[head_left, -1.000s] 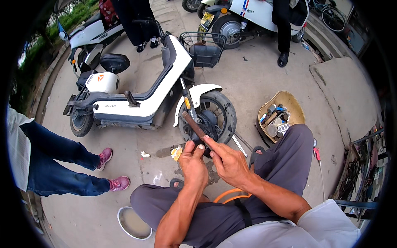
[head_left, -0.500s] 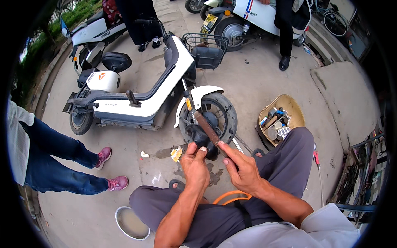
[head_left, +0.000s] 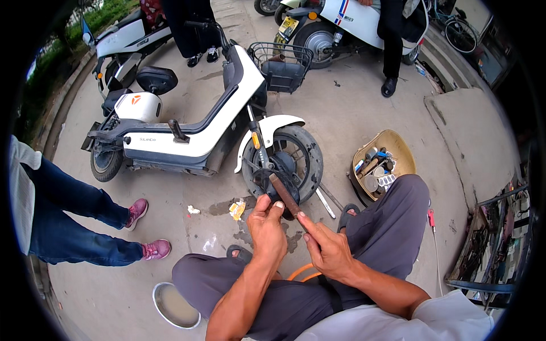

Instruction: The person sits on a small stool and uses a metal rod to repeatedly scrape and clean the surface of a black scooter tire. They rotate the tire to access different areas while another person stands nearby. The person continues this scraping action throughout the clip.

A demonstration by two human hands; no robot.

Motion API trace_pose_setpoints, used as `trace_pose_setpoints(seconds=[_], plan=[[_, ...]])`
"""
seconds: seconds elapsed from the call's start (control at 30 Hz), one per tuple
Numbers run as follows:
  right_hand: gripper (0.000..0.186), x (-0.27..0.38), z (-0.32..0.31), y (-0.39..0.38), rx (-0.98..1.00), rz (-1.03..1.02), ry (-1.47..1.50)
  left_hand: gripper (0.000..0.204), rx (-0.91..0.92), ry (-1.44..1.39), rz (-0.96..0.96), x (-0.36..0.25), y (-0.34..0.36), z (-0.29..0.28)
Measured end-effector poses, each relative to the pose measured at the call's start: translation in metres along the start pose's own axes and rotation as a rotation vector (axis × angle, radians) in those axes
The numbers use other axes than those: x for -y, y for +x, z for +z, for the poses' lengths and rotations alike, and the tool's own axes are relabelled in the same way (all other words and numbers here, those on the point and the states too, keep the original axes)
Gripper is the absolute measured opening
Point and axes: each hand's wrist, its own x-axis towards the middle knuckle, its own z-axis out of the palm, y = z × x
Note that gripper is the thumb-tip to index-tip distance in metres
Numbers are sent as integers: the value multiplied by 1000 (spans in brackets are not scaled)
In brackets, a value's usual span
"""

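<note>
In front of my lap, my left hand (head_left: 269,234) is closed, thumb and fingers pinching a piece of black rubber that looks like an inner tube (head_left: 273,194). A brown, flat bar resembling a file (head_left: 284,193) lies slantwise over the rubber. Its near end is in my right hand (head_left: 331,250), the index finger stretched along it. Just beyond both hands is the front wheel (head_left: 313,165) of a white electric scooter (head_left: 170,145). The rubber's lower part is partly hidden by the bar and my fingers.
A tan tub (head_left: 405,149) of tools and small containers stands by my right knee. A metal basin of cloudy water (head_left: 173,307) is at my left. Metal levers (head_left: 325,203) lie near the wheel. A bystander's pink shoes (head_left: 154,250) are on the left; more scooters stand behind.
The brown bar has drawn back over the rubber, its far end now closer to my hands. My left hand keeps its pinch. The whole view has shifted slightly.
</note>
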Motion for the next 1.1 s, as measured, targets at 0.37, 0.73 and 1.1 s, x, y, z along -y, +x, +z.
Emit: trace_pose_setpoints(seconds=[0.37, 0.73, 1.1], plan=[[51, -1, -3, 6, -50, -40, 125, 21, 15, -8, -3, 1, 1, -2], [54, -3, -5, 4, 21, 4, 58, 22, -14, 9, -22, 1, -3, 0], [57, -1, -3, -2, 6, -23, 7, 24, 6, -5, -6, 2, 1, -6]])
